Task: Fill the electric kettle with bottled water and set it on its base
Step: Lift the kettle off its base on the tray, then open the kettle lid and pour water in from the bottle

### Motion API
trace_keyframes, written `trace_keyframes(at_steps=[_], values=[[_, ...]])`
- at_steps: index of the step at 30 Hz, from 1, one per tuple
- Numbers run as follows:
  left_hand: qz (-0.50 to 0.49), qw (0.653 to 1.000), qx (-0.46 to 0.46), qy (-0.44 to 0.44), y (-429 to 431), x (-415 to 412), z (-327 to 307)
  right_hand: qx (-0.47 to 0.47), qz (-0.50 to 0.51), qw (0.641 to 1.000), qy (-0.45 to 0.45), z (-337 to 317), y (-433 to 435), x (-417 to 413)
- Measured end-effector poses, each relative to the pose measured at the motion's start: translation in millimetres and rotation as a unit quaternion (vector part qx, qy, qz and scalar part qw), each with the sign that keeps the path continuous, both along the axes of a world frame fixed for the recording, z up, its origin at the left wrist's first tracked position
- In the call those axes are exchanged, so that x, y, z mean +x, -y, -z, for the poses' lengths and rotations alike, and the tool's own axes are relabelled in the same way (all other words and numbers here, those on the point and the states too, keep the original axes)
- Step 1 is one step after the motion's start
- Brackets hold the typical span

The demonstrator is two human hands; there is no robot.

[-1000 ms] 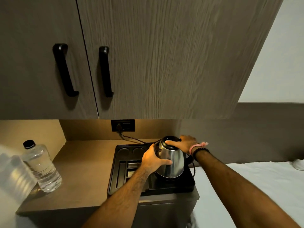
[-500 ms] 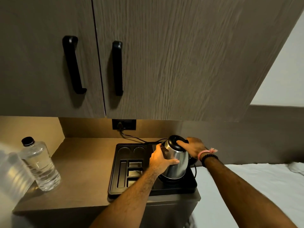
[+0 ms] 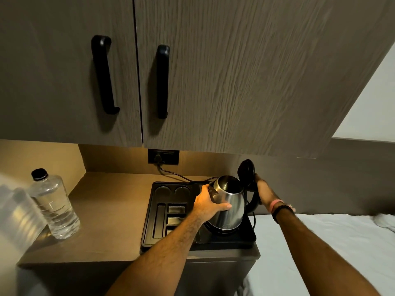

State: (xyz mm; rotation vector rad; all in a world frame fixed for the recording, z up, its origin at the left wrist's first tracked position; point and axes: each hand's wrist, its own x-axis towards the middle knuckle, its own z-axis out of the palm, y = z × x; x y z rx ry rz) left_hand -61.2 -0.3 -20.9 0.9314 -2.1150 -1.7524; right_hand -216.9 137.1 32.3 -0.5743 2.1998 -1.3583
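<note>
The steel electric kettle (image 3: pixel 232 212) stands on its black base (image 3: pixel 226 237) at the right end of a black tray (image 3: pixel 149 223). Its black lid (image 3: pixel 246 170) is flipped up and the dark inside shows. My left hand (image 3: pixel 208 202) grips the kettle's body from the left, below the spout. My right hand (image 3: pixel 261 192) is behind the kettle at its black handle, partly hidden. A clear water bottle (image 3: pixel 54 205) with a black cap stands capped on the counter at far left, apart from both hands.
Wooden wall cabinets (image 3: pixel 213 71) with black handles hang low over the counter (image 3: pixel 106 210). A cord runs from the wall socket (image 3: pixel 163 157) to the base. A white bed (image 3: pixel 320 248) lies to the right. A blurred clear object (image 3: pixel 17 212) is at the left edge.
The kettle's lid was shut under my right hand; now it stands open and my right hand has moved back to the handle. My left hand stays on the body.
</note>
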Motion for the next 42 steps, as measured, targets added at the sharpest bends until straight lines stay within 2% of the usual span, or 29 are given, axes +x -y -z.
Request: trace_keyframes(at_steps=[7,14,24,31,37,42], values=[[-0.027,0.999,0.017,-0.013,-8,-4,-3,-0.021,0.0,1.0,0.013,-8,6,6],[-0.053,0.998,0.014,-0.044,-8,5,-4,-0.027,-0.031,0.998,-0.039,-27,16,15],[-0.076,0.993,-0.021,-0.084,53,60,-21,-0.053,-0.077,0.993,-0.07,-32,83,45],[-0.178,0.981,-0.065,-0.047,117,138,-3,-0.086,-0.148,0.985,-0.002,-13,181,113],[-0.224,0.973,-0.046,-0.035,171,196,8,-0.099,-0.194,0.973,0.073,4,244,172],[-0.226,0.973,-0.045,-0.006,207,231,22,-0.079,-0.245,0.965,0.056,13,274,204]])
